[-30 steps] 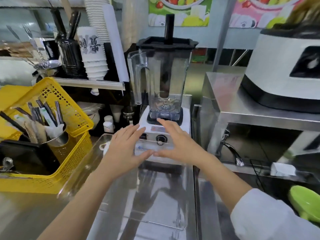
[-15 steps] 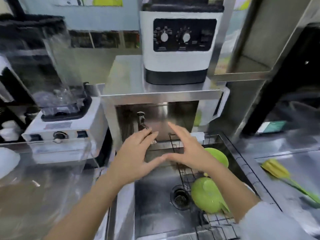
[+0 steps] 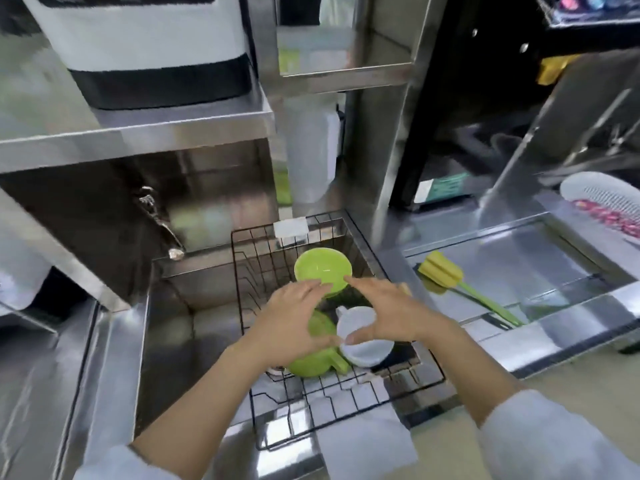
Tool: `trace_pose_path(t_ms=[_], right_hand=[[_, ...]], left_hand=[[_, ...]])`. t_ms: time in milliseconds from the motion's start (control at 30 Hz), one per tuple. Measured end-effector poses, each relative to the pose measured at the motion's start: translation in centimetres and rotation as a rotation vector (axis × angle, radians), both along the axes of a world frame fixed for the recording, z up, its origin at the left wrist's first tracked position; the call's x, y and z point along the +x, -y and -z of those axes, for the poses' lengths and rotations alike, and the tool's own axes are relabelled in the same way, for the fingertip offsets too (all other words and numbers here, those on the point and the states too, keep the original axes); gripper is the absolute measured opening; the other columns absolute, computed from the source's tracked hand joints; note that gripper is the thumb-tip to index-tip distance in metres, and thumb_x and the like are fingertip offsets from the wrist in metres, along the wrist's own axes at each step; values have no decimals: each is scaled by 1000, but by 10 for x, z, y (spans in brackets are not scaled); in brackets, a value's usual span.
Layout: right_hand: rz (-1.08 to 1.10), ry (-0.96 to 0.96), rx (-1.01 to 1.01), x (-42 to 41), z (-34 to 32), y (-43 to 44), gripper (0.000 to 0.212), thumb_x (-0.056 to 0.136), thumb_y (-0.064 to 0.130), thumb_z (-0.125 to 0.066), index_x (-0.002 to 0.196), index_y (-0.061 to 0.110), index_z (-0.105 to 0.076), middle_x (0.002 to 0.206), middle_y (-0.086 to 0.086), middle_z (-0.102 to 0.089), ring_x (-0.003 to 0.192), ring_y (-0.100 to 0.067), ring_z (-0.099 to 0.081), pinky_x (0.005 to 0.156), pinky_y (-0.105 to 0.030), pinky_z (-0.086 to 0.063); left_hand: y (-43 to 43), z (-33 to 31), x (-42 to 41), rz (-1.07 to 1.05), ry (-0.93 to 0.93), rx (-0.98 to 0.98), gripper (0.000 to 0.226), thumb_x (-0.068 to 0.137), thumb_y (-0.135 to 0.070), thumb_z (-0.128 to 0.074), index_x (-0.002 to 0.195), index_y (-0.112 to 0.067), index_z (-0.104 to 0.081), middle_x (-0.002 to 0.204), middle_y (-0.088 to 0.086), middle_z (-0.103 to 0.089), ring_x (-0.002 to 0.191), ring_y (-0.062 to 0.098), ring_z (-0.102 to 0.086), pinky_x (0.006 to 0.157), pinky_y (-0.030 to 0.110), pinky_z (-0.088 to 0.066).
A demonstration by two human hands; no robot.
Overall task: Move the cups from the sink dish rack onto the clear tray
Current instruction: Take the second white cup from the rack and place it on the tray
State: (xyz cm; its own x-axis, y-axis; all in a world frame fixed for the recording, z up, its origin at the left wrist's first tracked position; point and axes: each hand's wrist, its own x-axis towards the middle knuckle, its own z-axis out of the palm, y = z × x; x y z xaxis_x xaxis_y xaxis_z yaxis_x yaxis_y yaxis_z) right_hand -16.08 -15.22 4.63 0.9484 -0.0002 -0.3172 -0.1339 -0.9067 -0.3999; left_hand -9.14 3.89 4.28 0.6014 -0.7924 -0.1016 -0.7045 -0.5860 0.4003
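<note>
Both hands have come from the blender side to over the dish rack [image 3: 346, 393]. The left hand [image 3: 294, 320] and right hand [image 3: 391, 313] are open and empty, spread above the near green cup [image 3: 311, 362] and white cup [image 3: 367, 344], probably to grasp them.

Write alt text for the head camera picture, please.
Two bare hands, left hand and right hand, reach open over a black wire dish rack in a steel sink, above two green cups and a white cup.
</note>
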Motion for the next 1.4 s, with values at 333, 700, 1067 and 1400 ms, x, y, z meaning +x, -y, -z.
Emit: trace_pose_path(t_ms=[333,700,1067,1400], right_hand=[[-159,-101,-277,-17,28,0,123,57,56,-76,145,18,1,142,-10,-32,133,-25,-27,113,-39,-3],[-139,124,-112,-24,14,-9,122,62,42,-77,145,12,7,143,-4,-32,129,-20,-28,107,-26,-11],[-90,286,163,0,-54,-24,103,66,30,-78,144,32,-10,149,12,-24,135,-3,-21,109,-21,-24],[-24,311,693,22,-82,-73,69,56,49,-75,119,52,-45,122,21,-53,111,-4,-53,97,-32,-46]], left_hand=[[41,35,-34,64,-25,170,105,68,-59,-65,144,-11,-9,152,5,-21,139,20,-18,114,36,-8],[52,27,-40,39,120,122,107,63,-48,-72,141,-7,-12,142,9,-28,125,27,-30,105,39,-24],[21,-22,-10,-189,55,-363,94,60,-41,-76,135,-10,-27,129,3,-36,118,18,-28,96,18,-24],[-50,-63,-12,-434,-556,-948,91,40,-27,-86,121,-30,-44,123,-11,-55,106,-6,-55,80,13,-47]])
